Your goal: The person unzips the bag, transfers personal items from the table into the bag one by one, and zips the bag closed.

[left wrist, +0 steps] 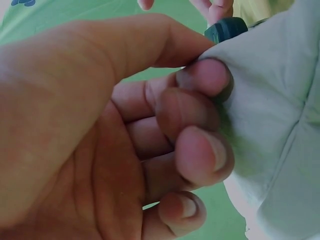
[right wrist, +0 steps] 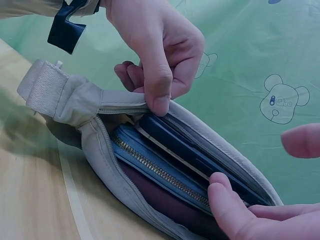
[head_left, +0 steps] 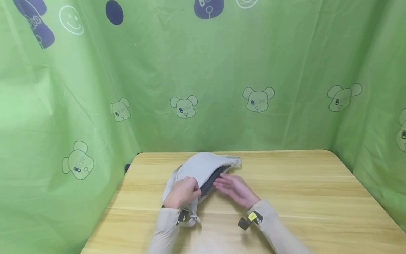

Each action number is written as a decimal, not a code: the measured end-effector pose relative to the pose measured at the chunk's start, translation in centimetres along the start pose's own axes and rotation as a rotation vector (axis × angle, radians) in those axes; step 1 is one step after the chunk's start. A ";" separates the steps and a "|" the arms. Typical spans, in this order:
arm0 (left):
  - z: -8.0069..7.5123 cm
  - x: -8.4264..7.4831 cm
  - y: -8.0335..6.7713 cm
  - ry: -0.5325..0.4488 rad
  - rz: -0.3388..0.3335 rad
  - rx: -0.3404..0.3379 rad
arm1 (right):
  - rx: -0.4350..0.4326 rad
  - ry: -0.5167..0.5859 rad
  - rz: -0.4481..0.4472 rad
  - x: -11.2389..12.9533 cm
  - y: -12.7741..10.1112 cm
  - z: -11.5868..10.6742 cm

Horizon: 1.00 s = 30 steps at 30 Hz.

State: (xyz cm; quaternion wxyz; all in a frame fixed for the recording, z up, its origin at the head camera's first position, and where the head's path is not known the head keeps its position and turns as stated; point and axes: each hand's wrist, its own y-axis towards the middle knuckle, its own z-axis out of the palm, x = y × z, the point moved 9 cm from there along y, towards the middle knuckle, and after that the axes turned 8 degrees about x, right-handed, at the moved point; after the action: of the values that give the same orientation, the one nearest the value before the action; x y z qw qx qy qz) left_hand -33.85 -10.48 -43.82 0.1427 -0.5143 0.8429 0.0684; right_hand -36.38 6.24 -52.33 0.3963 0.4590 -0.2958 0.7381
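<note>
A light grey sling bag (head_left: 203, 165) lies on the table with its zipped mouth gaping. My left hand (head_left: 182, 192) pinches the rim of that mouth between thumb and forefinger, the other fingers curled. Inside, in the right wrist view, are a blue zippered wallet (right wrist: 160, 165) and, beside it, a dark, flat, phone-like object (right wrist: 185, 152). My right hand (head_left: 236, 190) is at the opening with its fingers fairly straight. One fingertip (right wrist: 220, 181) appears to touch the phone-like object or the wallet's edge; which one I cannot tell.
The wooden table (head_left: 301, 190) extends to the right of the bag. Green printed curtain (head_left: 222, 63) encloses the back and both sides. A strap end with a buckle (head_left: 195, 218) hangs near my left wrist. Dark straps are on both wrists.
</note>
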 end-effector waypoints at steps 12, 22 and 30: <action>-0.2 0.2 -0.1 0.036 -0.009 -0.024 | 0.041 0.084 -0.002 -0.2 0.3 0.6; -0.3 0.1 -0.1 0.045 -0.008 -0.039 | 0.051 0.186 -0.012 -0.2 0.2 1.0; 0.0 0.2 0.1 0.039 -0.032 -0.024 | 0.031 0.155 -0.007 -0.4 0.2 0.9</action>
State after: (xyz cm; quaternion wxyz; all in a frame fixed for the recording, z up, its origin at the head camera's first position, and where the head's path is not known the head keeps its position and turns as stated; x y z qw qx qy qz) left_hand -34.02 -10.65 -43.94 0.1212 -0.5305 0.8364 0.0662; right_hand -36.03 5.29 -52.35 0.4136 0.4077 -0.2511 0.7744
